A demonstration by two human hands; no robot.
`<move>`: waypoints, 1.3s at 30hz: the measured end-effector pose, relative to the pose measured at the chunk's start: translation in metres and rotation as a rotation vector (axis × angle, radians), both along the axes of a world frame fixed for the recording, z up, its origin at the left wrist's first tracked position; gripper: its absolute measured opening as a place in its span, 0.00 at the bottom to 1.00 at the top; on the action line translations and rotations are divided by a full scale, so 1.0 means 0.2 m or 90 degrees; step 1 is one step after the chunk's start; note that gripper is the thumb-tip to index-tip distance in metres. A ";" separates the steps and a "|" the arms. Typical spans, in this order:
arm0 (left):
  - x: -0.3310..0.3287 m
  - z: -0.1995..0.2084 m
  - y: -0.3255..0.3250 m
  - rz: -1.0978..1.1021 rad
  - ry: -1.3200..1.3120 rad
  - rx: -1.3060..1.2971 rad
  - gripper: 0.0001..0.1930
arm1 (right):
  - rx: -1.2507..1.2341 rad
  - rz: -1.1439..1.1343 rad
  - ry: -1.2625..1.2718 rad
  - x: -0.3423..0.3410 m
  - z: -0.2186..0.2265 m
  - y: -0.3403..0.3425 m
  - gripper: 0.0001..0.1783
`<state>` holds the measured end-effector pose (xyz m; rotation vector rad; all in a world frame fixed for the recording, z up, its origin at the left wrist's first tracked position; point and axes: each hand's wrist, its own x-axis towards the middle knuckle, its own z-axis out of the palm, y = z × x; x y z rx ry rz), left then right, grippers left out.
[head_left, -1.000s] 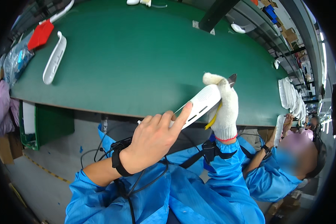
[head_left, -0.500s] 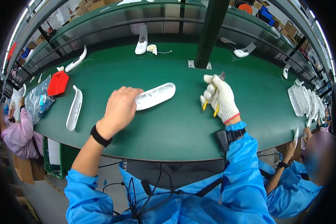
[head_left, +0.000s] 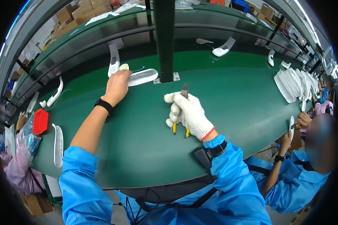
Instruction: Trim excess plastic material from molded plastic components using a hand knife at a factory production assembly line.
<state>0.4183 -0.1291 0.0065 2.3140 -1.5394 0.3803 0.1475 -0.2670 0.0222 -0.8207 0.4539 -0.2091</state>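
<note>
My left hand [head_left: 117, 86] is closed on one end of a long white plastic shell [head_left: 144, 76], hollow side up, at the far side of the green table [head_left: 139, 150]. Just beyond that hand stand an upright white shell part [head_left: 113, 62] and a small cream-coloured piece [head_left: 124, 66] with a thin wire. In its white knitted glove, my right hand [head_left: 189, 114] grips a pair of pliers [head_left: 184, 90]; their yellow handles stick out below the fingers and the dark jaws point away from me.
A green post [head_left: 164, 41] rises from the table close to the shell's far end. At left lie a red tray [head_left: 40, 121] and another white shell [head_left: 58, 145]. A row of stacked white shells [head_left: 291, 84] stands at right, near a co-worker's hands [head_left: 287, 140].
My left hand has carried the white shell farther away, to beside the post's foot. The pliers stay in my right hand. The whole view has shifted, with the post now farther left.
</note>
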 end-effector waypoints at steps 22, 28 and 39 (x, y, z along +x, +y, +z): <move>0.55 -0.02 -0.24 0.058 0.268 0.251 0.20 | -0.053 0.050 0.044 0.01 0.03 -0.04 0.17; 0.49 0.07 -0.38 0.079 0.281 0.379 0.19 | -0.045 0.057 0.055 0.02 0.04 -0.04 0.18; 0.69 -0.07 0.23 0.264 0.095 0.279 0.22 | -0.009 0.035 0.011 0.01 -0.01 -0.04 0.17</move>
